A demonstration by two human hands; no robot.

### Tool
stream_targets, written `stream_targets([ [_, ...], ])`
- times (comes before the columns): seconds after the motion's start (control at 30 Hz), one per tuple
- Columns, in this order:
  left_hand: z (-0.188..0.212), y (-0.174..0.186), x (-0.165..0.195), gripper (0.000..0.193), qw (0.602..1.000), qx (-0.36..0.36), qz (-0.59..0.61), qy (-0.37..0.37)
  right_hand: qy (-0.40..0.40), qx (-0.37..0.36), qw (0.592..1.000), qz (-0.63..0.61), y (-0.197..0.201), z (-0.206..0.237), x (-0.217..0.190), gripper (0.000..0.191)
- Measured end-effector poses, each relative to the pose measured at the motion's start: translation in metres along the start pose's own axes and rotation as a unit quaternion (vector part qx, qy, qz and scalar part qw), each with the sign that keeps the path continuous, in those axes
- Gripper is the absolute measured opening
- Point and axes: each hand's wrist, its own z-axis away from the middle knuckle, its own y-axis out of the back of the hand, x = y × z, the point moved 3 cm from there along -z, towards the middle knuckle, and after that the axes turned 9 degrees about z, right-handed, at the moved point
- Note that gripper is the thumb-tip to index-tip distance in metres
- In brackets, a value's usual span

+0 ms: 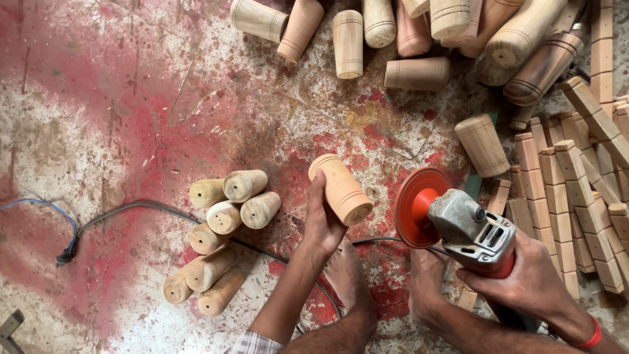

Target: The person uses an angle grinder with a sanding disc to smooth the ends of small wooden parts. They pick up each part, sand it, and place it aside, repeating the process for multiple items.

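The left hand (322, 226) holds a turned wooden peg (341, 190) raised above the floor (118, 118). The fingers (317, 196) wrap the peg's near flank from below and the left, closed firmly on it; the peg projects up and to the right out of the grip, its flat cut end tilted toward the sanding disc. The right hand (527, 282) is clamped around the body of an angle grinder (468, 229), fingers curled over the red and grey housing. The grinder's red sanding disc (419, 206) stands just right of the peg; whether disc and peg touch cannot be told, though the gap, if any, is slight. Left of the peg lies a small stack of pale wooden pegs (223, 233), well apart from the held one. A dark power cable (131, 208) runs across the floor left of the peg and passes under that stack. Above the peg, a loose heap of larger turned pieces (419, 39) lies scattered. Right of the peg, beyond the grinder, notched square wooden sticks (570, 196) are piled side by side. Below the peg, two bare feet (386, 282) rest on the red-stained floor. A red band sits on the right wrist.
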Motion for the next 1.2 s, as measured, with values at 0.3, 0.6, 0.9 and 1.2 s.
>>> stream_targets([
  [0.3,-0.016,0.029,0.012,0.072,0.883,-0.044,-0.351,-0.307,-0.074,0.009,0.997,-0.025,-0.005,-0.004,0.014,0.074],
  [0.6,0.012,0.033,0.033,0.071,0.588,0.019,-0.692,-0.418,-0.091,0.000,0.996,-0.018,-0.007,-0.011,0.017,0.078],
  [0.9,-0.019,0.047,0.026,0.063,0.396,-0.017,-0.847,-0.354,0.017,0.033,0.999,0.031,-0.005,-0.005,-0.003,0.079],
  [1.2,0.004,-0.017,0.002,0.068,0.592,-0.248,-0.602,-0.474,0.015,0.025,0.999,0.040,0.001,-0.001,-0.020,0.081],
])
